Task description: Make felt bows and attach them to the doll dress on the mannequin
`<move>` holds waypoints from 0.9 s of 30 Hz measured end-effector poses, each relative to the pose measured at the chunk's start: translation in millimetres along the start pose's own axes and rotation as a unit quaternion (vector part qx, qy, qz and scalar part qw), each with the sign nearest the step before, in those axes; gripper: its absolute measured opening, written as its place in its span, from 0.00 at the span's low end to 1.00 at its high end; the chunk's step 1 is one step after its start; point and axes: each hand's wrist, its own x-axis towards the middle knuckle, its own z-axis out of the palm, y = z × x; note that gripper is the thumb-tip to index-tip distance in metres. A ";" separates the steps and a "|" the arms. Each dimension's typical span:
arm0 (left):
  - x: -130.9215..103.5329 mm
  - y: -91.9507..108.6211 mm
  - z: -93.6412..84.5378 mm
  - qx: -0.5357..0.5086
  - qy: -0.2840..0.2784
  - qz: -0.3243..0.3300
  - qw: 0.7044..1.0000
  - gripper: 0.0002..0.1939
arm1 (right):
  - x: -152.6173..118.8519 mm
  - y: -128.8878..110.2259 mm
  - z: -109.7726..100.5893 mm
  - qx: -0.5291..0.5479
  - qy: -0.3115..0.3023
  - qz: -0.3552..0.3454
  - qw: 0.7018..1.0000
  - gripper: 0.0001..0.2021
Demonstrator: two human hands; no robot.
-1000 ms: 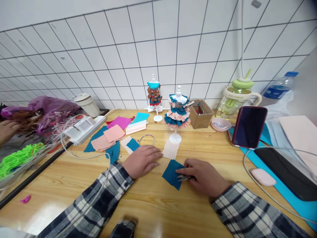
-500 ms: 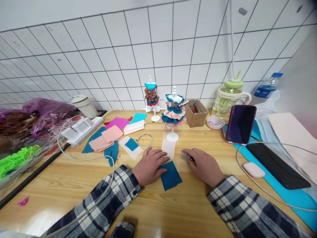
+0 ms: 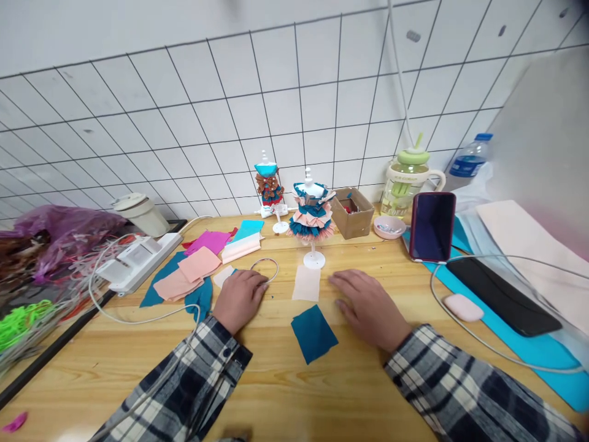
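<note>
White wall tiles with dark grout filled the upper frame above a wooden bench (image 3: 285, 380). Compared with half a second earlier, the left hand (image 3: 239, 298) had left the teal fabric square (image 3: 314, 332) and moved up-left to a small pale piece at the edge of the fabric pile (image 3: 193, 273), its fingers loosely curled, touching the thin metal ring (image 3: 265, 268); whether it gripped anything could not be told. The right hand (image 3: 368, 307) lay flat and spread on the bench, palm down, holding nothing, and the small scissors seen earlier were out of sight. The teal square lay alone at lower centre between the two hands, touching neither, with a pale pink fabric piece (image 3: 307, 283) just above it. Behind that stood a small mannequin in a teal and pink dress (image 3: 311, 215), and a second smaller one (image 3: 268, 184) to its left. At centre right an open cardboard box (image 3: 352, 215) held small reddish bits, too small to name. Beside it a pink dish (image 3: 389, 226) carried tiny pale items. A green-lidded jug (image 3: 407, 184) held yellowish liquid, and a phone (image 3: 431, 226) stood propped on the right.
</note>
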 end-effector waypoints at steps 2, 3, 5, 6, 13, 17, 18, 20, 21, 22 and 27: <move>2.4 -7.7 1.8 0.002 -0.017 -0.021 1.000 0.12 | -0.2 -11.8 2.7 0.034 -0.035 -0.060 0.997 0.23; 3.1 -8.8 3.0 0.001 -0.023 -0.031 0.999 0.12 | -0.4 -16.9 4.8 0.046 -0.051 -0.078 0.995 0.23; 3.6 -7.5 5.4 -0.007 -0.028 -0.041 0.999 0.12 | -0.7 -23.5 8.6 0.063 -0.079 -0.094 0.990 0.23; 3.7 -6.3 6.3 -0.015 -0.029 -0.040 0.999 0.12 | -0.8 -24.9 9.7 0.070 -0.087 -0.096 0.989 0.22; 3.3 -5.4 5.7 -0.023 -0.034 -0.055 0.998 0.10 | -0.3 -23.8 4.6 0.108 -0.060 -0.109 0.986 0.18; 4.1 -5.2 6.4 -0.047 -0.026 -0.087 0.995 0.10 | -1.5 -28.1 4.1 0.107 -0.071 -0.139 0.982 0.15; 4.3 -4.7 6.6 -0.067 -0.015 -0.096 0.993 0.11 | -1.8 -28.8 4.5 0.100 -0.074 -0.141 0.982 0.14; 4.3 -3.0 6.5 -0.117 0.009 -0.102 0.988 0.11 | -2.1 -29.2 5.5 0.081 -0.076 -0.140 0.984 0.11; 4.1 -1.8 6.0 -0.144 0.021 -0.100 0.984 0.11 | -2.2 -29.1 6.0 0.073 -0.076 -0.140 0.985 0.10; 3.8 -0.3 5.4 -0.171 0.031 -0.096 0.980 0.10 | -2.2 -28.8 6.5 0.066 -0.075 -0.141 0.985 0.09; 0.3 9.3 2.2 -0.249 0.051 -0.099 0.962 0.11 | -3.0 -28.1 7.3 0.079 -0.029 -0.148 0.985 0.07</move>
